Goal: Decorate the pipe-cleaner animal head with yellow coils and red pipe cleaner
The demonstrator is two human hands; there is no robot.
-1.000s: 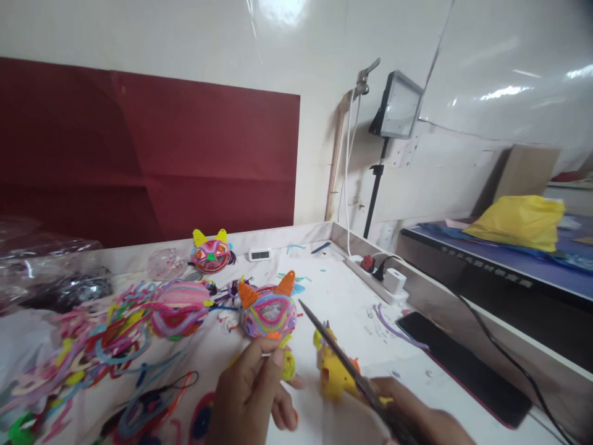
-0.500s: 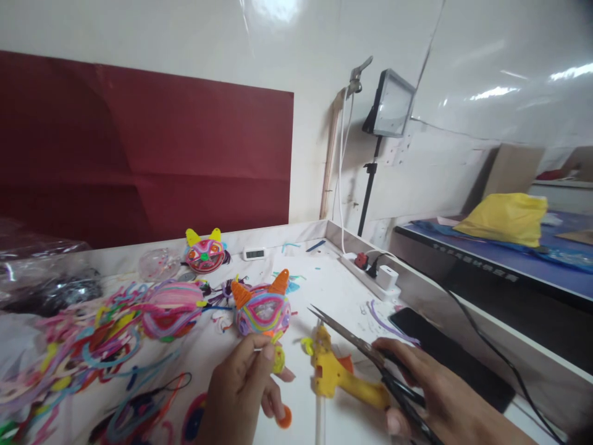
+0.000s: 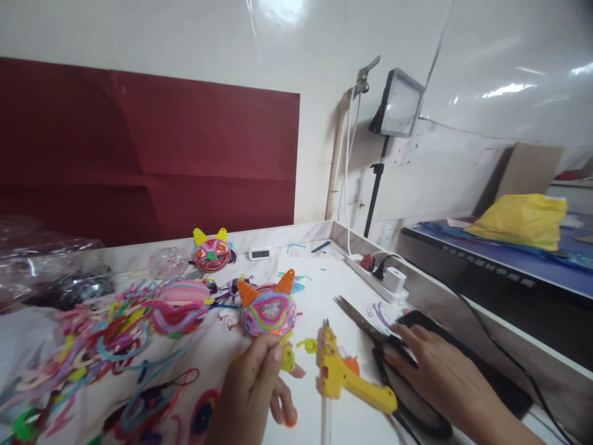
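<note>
My left hand (image 3: 254, 389) is closed in a pinch on a small yellow-green coil (image 3: 288, 357), just in front of a striped ball with orange ears (image 3: 269, 309). A small orange piece (image 3: 291, 421) shows at its lower fingers. My right hand (image 3: 435, 371) lies over the black handles of the scissors (image 3: 359, 316), which rest on the white table with the blades pointing back and left. A yellow glue gun (image 3: 343, 377) lies between my two hands.
A heap of coloured strips (image 3: 92, 346), a pink wound ball (image 3: 180, 306) and a yellow-eared ball (image 3: 212, 253) fill the left. A black phone (image 3: 467, 371), a power strip (image 3: 384, 278), a small timer (image 3: 259, 253) and a light on a stand (image 3: 398, 102) stand right and back.
My right hand has carried the scissors from above the glue gun to the right and down onto the table. My left hand has kept its pinch and barely moved.
</note>
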